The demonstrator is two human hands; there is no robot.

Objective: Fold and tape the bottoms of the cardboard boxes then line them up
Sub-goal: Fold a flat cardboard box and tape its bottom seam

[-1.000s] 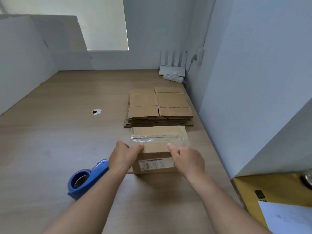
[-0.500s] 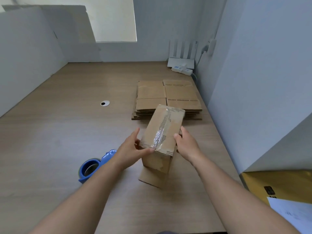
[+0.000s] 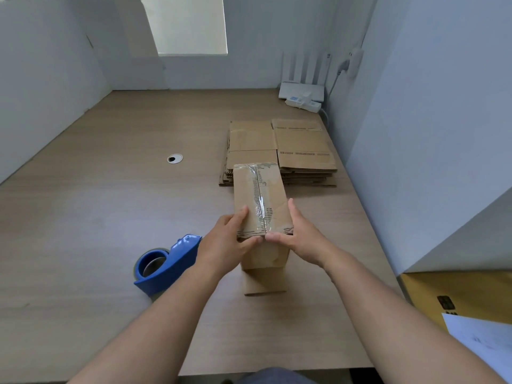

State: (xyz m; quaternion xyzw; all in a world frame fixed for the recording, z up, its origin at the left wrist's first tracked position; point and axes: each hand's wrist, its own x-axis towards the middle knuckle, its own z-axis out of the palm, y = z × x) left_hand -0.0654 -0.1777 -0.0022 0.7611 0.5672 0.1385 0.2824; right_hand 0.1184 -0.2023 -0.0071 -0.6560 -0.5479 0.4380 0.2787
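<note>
- A pale wooden table (image 3: 83, 231) between white walls carries a stack of flattened boxes (image 3: 299, 145).
- The cardboard box (image 3: 257, 195) sits just in front of that stack, taped bottom up.
- The left hand (image 3: 224, 245) and right hand (image 3: 302, 239) clasp its near end, thumbs meeting.
- A blue tape dispenser (image 3: 166, 264) lies in front of the stack, to its left.

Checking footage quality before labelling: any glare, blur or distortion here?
Head view: glare streaks on the tape along the box seam; wide-angle lens splays the walls and table edges; soft window daylight, faint shadow beside the dispenser; box looks sharp.
</note>
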